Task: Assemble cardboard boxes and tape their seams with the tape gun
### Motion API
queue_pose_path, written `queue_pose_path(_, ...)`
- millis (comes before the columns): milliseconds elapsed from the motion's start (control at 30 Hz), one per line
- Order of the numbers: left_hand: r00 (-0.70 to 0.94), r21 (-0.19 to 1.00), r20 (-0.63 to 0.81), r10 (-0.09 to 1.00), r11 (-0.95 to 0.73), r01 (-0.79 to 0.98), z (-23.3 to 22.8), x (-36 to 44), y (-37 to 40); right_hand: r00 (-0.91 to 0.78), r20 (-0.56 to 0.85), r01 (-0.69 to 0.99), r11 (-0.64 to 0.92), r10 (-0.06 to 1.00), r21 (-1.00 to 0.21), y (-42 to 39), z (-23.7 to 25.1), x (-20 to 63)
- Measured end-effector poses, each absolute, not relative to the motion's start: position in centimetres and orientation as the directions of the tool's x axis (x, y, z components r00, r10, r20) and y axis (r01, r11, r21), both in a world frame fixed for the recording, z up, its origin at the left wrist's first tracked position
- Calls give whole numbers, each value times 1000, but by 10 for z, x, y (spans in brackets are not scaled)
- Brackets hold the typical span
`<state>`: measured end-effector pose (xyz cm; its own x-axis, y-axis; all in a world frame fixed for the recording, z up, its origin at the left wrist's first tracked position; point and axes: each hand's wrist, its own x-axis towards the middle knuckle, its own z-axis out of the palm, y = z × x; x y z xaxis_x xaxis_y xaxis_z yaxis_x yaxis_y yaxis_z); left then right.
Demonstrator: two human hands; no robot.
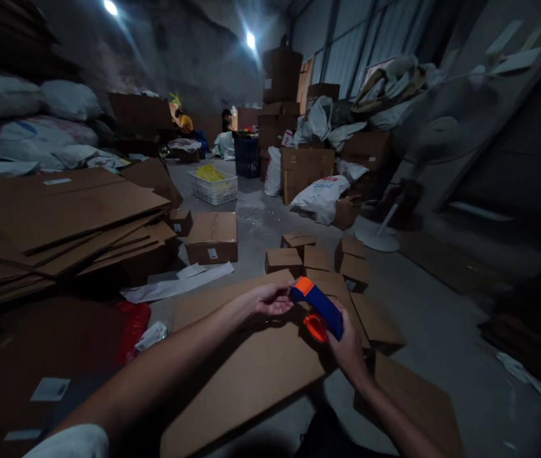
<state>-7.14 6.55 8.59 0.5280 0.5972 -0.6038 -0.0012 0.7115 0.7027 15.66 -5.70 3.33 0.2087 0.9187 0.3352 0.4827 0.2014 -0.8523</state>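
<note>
A dark blue tape dispenser (325,312) with an orange front end and an orange ring is in my right hand (347,343). Its long body tilts, front end up and to the left, above the cardboard. My left hand (273,300) is at that front end, palm partly up, with curled fingers and its fingertips close against the orange part. Whether a strip of tape is between those fingers is too dim to make out. Below both hands lies a large flat cardboard box (251,375), its top facing me.
Small cartons (284,261) cluster just beyond my hands, with a taped carton (212,236) farther left. Flattened cardboard (70,203) is stacked at left. A white crate (213,189), a standing fan (437,130) and stuffed sacks (321,197) stand around the floor. Two people sit far back.
</note>
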Motion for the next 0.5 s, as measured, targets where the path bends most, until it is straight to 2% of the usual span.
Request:
queue_pose_path(100,464,783,-583,667,614,101,68,-57,72,188,379,579,209,906,-788,-71,31,167)
queue_pose_path(233,353,864,-500,791,430,262,61,-48,121,242,204,603,17,949,-797,-73,31,179)
queue_pose_path(300,291,871,-452,843,345,351,65,-50,163,252,177,648,-30,951,-761,-68,33,186)
queue_pose_path(400,249,843,-402,881,251,476,69,-51,227,215,235,722,8,948,-692,-59,37,193)
queue_pose_path(500,271,805,-387,881,179,566,59,-43,266,163,251,708,64,954,-704,-49,36,187)
